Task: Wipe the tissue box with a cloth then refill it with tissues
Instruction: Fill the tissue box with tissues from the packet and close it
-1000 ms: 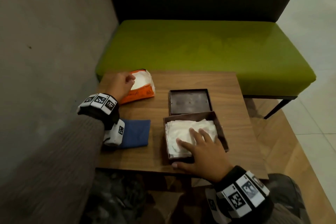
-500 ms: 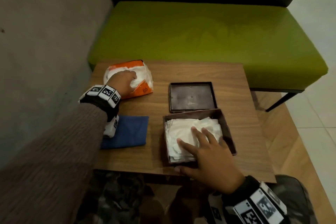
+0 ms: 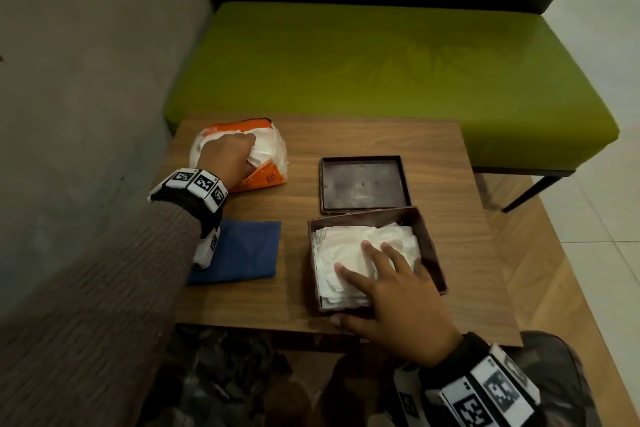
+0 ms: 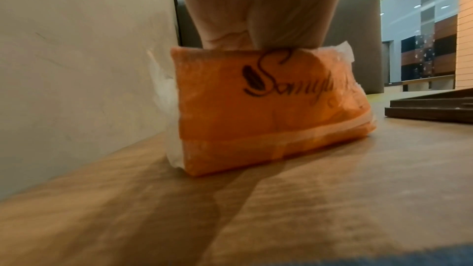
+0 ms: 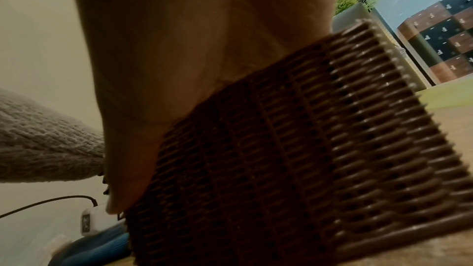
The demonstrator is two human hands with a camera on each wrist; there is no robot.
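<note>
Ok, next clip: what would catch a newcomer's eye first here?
Probably the bright green bench seat behind the small wooden table. Then the hands: the left hand grips white tissues in the orange tissue pack at the table's far left, while the right hand lies flat on the tissues in the open brown tissue box at the near edge.

Wooden table (image 3: 450, 163) before green bench (image 3: 381, 62)
</note>
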